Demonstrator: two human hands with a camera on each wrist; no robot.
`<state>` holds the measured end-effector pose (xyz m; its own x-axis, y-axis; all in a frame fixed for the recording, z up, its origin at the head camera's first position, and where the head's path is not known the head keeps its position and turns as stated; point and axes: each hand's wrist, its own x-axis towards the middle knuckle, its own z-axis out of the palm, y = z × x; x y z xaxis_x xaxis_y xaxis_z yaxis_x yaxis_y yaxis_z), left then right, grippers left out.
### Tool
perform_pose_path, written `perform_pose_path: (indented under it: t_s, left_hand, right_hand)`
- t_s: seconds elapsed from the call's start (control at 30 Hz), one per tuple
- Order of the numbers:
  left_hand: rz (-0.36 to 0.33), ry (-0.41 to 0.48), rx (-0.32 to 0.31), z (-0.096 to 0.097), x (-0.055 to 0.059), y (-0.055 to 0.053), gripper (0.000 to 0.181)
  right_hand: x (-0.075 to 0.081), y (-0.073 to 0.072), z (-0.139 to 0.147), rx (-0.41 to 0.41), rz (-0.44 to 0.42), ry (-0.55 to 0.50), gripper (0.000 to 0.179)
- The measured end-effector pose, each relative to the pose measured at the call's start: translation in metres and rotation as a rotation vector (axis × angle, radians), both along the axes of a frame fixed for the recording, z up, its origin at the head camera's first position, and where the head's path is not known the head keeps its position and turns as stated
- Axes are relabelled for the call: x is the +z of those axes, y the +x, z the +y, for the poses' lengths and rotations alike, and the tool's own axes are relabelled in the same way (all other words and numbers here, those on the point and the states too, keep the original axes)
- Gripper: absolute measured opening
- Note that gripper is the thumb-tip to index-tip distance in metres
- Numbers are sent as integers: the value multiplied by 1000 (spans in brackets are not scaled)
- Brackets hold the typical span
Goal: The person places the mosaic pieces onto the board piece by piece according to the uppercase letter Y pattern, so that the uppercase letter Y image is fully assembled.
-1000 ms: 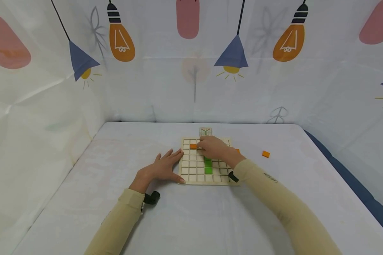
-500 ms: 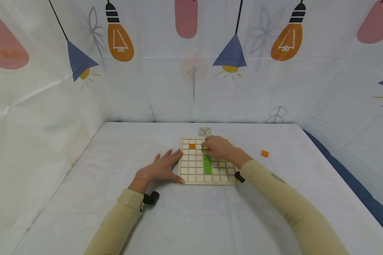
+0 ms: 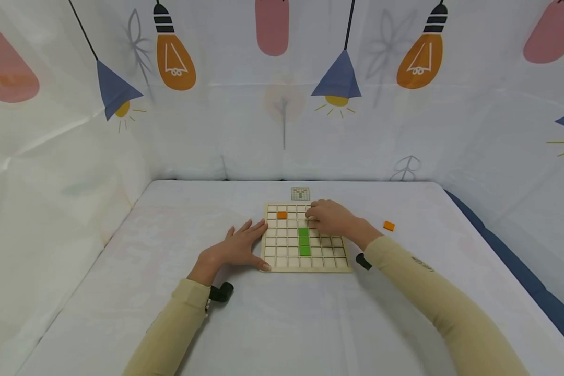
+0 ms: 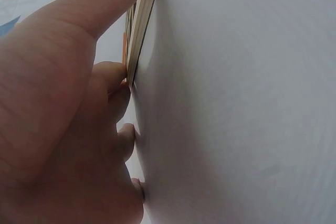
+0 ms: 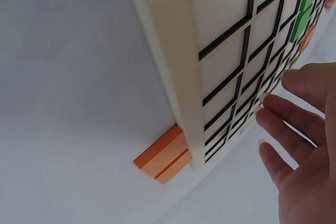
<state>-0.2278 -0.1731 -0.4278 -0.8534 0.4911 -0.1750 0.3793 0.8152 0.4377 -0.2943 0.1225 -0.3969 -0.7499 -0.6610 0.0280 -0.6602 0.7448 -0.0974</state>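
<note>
A wooden grid board point(image 3: 282, 263) lies on the table. On it are an orange tile point(image 3: 282, 215) at upper left and a column of green tiles point(image 3: 304, 241) near the middle. My left hand point(image 3: 235, 248) rests at the board's left edge, fingers spread and thumb at the lower corner; the left wrist view shows the board's side edge point(image 4: 140, 30) against it. Over the upper right rows is my right hand point(image 3: 333, 216). In the right wrist view its fingers point(image 5: 286, 127) are loosely bent, thumb apart, with nothing seen between them.
A small printed pattern card point(image 3: 301, 194) lies just behind the board. One loose orange tile point(image 3: 389, 225) sits to the right on the white table point(image 3: 291, 318). The right wrist view shows orange pieces point(image 5: 165, 155) against the board's edge.
My right hand has moved rightward along the upper rows, away from the orange tile on the board. The orange piece beside the board's right edge is now covered. My left hand stays put.
</note>
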Motion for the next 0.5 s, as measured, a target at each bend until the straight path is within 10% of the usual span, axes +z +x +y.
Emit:
perform_pose_path:
  t_s: [0.5]
  left_hand:
    - [-19, 1, 1, 1, 1, 3, 117]
  right_hand:
    - [0, 1, 29, -96, -69, -15, 28]
